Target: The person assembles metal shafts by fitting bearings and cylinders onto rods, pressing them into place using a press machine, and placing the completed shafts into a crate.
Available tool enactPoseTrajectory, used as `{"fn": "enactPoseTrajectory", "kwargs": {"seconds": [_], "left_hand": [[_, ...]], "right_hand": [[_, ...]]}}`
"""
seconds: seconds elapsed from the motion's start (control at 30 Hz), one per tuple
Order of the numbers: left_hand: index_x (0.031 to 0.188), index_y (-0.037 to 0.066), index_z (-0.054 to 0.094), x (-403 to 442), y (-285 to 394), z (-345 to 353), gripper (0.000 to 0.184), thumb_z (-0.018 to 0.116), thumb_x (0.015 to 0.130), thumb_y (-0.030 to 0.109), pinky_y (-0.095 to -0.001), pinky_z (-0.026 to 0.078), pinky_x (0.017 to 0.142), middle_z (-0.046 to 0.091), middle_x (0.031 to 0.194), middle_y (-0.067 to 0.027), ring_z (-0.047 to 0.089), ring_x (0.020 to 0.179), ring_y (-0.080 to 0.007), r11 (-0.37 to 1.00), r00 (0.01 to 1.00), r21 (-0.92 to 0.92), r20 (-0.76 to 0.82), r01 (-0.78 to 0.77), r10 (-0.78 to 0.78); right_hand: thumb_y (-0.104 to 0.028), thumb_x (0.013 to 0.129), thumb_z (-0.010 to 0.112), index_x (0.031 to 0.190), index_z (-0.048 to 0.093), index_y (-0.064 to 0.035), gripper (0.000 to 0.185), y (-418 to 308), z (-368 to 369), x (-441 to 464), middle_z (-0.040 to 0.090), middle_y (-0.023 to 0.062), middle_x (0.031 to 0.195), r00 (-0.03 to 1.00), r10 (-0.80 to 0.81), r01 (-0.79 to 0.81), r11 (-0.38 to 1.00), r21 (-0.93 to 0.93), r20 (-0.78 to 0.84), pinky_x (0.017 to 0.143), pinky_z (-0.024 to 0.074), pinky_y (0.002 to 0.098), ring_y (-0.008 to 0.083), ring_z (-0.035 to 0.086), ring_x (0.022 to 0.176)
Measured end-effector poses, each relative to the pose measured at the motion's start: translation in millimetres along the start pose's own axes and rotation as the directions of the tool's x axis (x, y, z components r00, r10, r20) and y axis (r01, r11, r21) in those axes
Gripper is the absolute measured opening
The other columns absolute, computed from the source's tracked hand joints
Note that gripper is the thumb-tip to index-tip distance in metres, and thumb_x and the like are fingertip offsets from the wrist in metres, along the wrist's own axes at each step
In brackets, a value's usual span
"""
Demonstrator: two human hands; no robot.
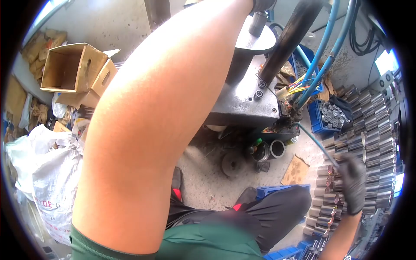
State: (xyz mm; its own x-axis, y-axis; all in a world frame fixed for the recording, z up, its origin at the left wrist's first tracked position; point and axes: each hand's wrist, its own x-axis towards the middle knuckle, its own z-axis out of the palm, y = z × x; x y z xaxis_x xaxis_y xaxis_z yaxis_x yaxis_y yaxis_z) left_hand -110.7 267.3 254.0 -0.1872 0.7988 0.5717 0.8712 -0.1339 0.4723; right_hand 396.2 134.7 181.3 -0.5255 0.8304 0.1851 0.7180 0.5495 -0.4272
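Observation:
My left forearm crosses the view upward, and only a dark gloved bit of my left hand (pixel 262 4) shows at the top edge. Its fingers are out of sight. Just below it, a metal cylinder (pixel 258 24) stands upright on the round plate (pixel 264 43) of a machine. On the right, my right hand (pixel 352 184), in a black glove and slightly blurred, is closed around the end of a thin blue-green lever (pixel 316 143). That lever slants down from the fittings at the machine's side. Two small ringed parts (pixel 258 94) sit on the machine's bed (pixel 242 104).
Stacked metal cylinders (pixel 377 151) fill the right side. Blue hoses (pixel 329 47) hang beside a dark post (pixel 290 43). A blue crate (pixel 320 125) holds small metal parts. Cardboard boxes (pixel 65 71) and a white sack (pixel 52 182) stand left. My legs are below the machine.

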Motion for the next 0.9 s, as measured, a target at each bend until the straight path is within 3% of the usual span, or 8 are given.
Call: {"fn": "enactPoseTrajectory", "kwargs": {"seconds": [0.07, 0.17, 0.27, 0.3, 0.37, 0.57, 0.7, 0.9], "left_hand": [[0.124, 0.003, 0.073, -5, 3, -4, 0.047, 0.061, 0.103, 0.044, -0.0448, 0.052, 0.105, 0.074, 0.122, -0.0228, 0.068, 0.120, -0.0379, 0.999, 0.999, 0.032, -0.023, 0.038, -0.037], [0.126, 0.003, 0.072, -16, 7, -7, 0.049, 0.062, 0.103, 0.045, -0.0454, 0.053, 0.102, 0.074, 0.120, -0.0235, 0.070, 0.117, -0.0378, 0.993, 0.997, -0.095, -0.014, 0.070, -0.071], [0.129, 0.005, 0.071, -8, -2, -2, 0.051, 0.065, 0.101, 0.048, -0.0455, 0.052, 0.102, 0.074, 0.121, -0.0248, 0.070, 0.117, -0.0356, 0.983, 0.996, -0.164, 0.007, 0.085, -0.085], [0.127, 0.008, 0.073, -23, 13, -14, 0.044, 0.054, 0.106, 0.042, -0.0426, 0.057, 0.099, 0.077, 0.112, -0.0178, 0.075, 0.107, -0.0316, 0.994, 0.999, 0.099, 0.034, -0.035, 0.032], [0.124, 0.006, 0.073, -18, 4, -5, 0.050, 0.056, 0.102, 0.047, -0.0433, 0.055, 0.099, 0.077, 0.112, -0.0184, 0.074, 0.107, -0.0327, 0.988, 0.999, -0.147, 0.010, 0.052, -0.051], [0.130, 0.001, 0.066, -17, 3, 4, 0.062, 0.065, 0.097, 0.053, -0.0419, 0.057, 0.095, 0.075, 0.110, -0.0214, 0.075, 0.105, -0.0312, 0.996, 0.996, -0.068, -0.056, 0.061, -0.065], [0.124, 0.002, 0.060, -16, 5, 11, 0.045, 0.078, 0.095, 0.031, -0.0376, 0.058, 0.086, 0.075, 0.102, -0.0159, 0.075, 0.098, -0.0285, 0.994, 0.994, -0.049, -0.058, 0.095, -0.098], [0.120, 0.007, 0.058, -19, 15, 6, 0.027, 0.073, 0.100, 0.016, -0.0337, 0.056, 0.075, 0.067, 0.090, -0.0043, 0.065, 0.081, -0.0153, 0.963, 0.986, -0.252, -0.111, 0.093, -0.124]], "right_hand": [[0.005, 0.103, 0.061, 0.130, 0.070, -0.0055, 0.030, 11, -17, 56, 0.075, 0.0079, 0.108, 0.779, -0.320, 0.282, 0.947, -0.155, -0.539, 0.083, 0.0586, 0.0309, 0.0166, 0.070, 0.094], [-0.003, 0.105, 0.062, 0.132, 0.070, -0.0087, 0.028, 41, -35, 129, 0.076, 0.0132, 0.125, 0.655, -0.393, 0.320, 0.918, -0.234, -0.646, 0.095, 0.0630, 0.0305, 0.0213, 0.075, 0.112], [-0.015, 0.106, 0.063, 0.123, 0.073, -0.0125, 0.020, 25, -47, 180, 0.080, 0.0096, 0.106, 0.674, -0.409, 0.165, 0.895, -0.415, -0.615, 0.077, 0.0639, 0.0303, 0.0177, 0.077, 0.090], [-0.016, 0.105, 0.064, 0.121, 0.074, -0.0120, 0.019, 20, -49, 192, 0.079, 0.0107, 0.102, 0.680, -0.413, 0.170, 0.893, -0.418, -0.606, 0.075, 0.0632, 0.0320, 0.0194, 0.076, 0.086], [-0.018, 0.104, 0.065, 0.116, 0.074, -0.0108, 0.016, 10, -49, 208, 0.078, 0.0129, 0.095, 0.690, -0.418, 0.183, 0.890, -0.417, -0.591, 0.071, 0.0617, 0.0353, 0.0228, 0.075, 0.079], [-0.019, 0.098, 0.065, 0.101, 0.073, -0.0062, 0.016, -2, -45, 207, 0.073, 0.0202, 0.091, 0.693, -0.381, 0.170, 0.911, -0.375, -0.611, 0.080, 0.0589, 0.0467, 0.0386, 0.073, 0.086], [-0.022, 0.098, 0.062, 0.099, 0.073, -0.0087, 0.018, -7, -46, 207, 0.074, 0.0203, 0.095, 0.739, -0.309, 0.074, 0.921, -0.383, -0.599, 0.085, 0.0581, 0.0497, 0.0399, 0.073, 0.092], [-0.023, 0.097, 0.060, 0.096, 0.071, -0.0050, 0.021, -16, -47, 202, 0.074, 0.0222, 0.098, 0.797, -0.216, -0.039, 0.914, -0.405, -0.563, 0.087, 0.0583, 0.0503, 0.0410, 0.073, 0.095]]}}
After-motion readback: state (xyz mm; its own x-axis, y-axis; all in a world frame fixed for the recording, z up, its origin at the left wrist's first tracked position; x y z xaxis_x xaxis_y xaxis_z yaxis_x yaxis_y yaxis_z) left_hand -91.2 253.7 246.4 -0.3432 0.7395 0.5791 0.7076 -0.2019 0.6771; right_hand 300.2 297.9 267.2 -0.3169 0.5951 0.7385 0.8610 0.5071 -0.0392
